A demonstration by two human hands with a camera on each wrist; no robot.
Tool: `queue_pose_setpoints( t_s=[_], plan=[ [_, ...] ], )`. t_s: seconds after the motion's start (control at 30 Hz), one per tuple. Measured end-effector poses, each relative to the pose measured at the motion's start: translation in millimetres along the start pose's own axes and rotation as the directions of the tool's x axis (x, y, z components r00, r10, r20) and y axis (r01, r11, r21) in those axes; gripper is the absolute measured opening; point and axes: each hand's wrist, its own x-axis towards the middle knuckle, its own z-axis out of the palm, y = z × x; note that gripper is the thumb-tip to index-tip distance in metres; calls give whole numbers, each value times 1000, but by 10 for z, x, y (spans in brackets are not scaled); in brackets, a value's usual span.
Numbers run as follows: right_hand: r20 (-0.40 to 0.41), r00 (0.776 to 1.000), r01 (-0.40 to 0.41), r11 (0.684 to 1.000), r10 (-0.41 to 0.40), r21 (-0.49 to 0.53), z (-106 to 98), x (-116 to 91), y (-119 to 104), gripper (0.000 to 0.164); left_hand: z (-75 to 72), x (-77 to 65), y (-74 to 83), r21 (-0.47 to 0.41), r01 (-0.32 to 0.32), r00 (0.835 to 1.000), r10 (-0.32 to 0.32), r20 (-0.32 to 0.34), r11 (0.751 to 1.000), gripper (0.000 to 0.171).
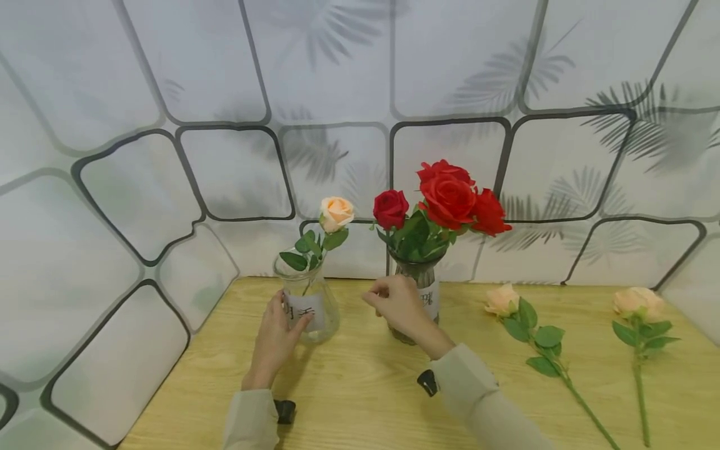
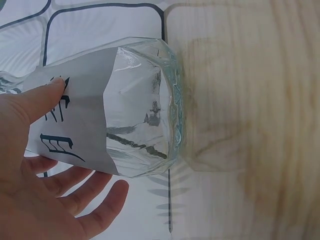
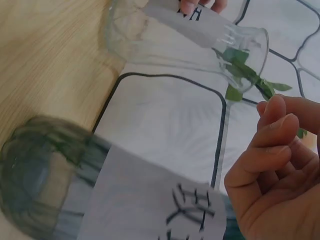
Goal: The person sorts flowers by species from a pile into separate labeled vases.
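Observation:
My left hand (image 1: 275,337) grips a clear glass vase (image 1: 329,322) by its side. Its thumb lies on the white label (image 2: 82,110) with black handwritten characters, the other fingers along the vase's edge. A peach rose (image 1: 337,214) with green leaves stands in this vase, leaning right. My right hand (image 1: 402,306) is raised between the two vases, with curled fingers and nothing visible in them. In the right wrist view, its fingertips (image 3: 274,107) overlap the rose's leaves. Behind it is a darker glass vase (image 3: 35,170) with a label, holding several red roses (image 1: 447,197).
Two more peach roses lie on the wooden table at the right, one slanted (image 1: 547,337) and one nearly straight (image 1: 638,356). The wall behind (image 1: 337,162) carries a pattern of dark outlines and grey leaves. Each sleeve has a small black device at the wrist.

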Motion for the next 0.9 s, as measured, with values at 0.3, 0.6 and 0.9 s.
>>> queue_pose_setpoints(
  t_s=[0.3,0.6,0.9],
  plan=[
    [34,996,-83,996,82,42,-394,-388,226,9,6,2,-13,-4,5,1000,-5,10,1000,75],
    [23,987,-160,987,160,13,-809,-698,431,10,-4,-15,-3,6,-13,1000,13,-2,1000,74],
    [-8,973,-232,969,233,-87,-1196,-927,633,13,-2,-18,22,1,7,1000,-7,20,1000,75]
  ],
)
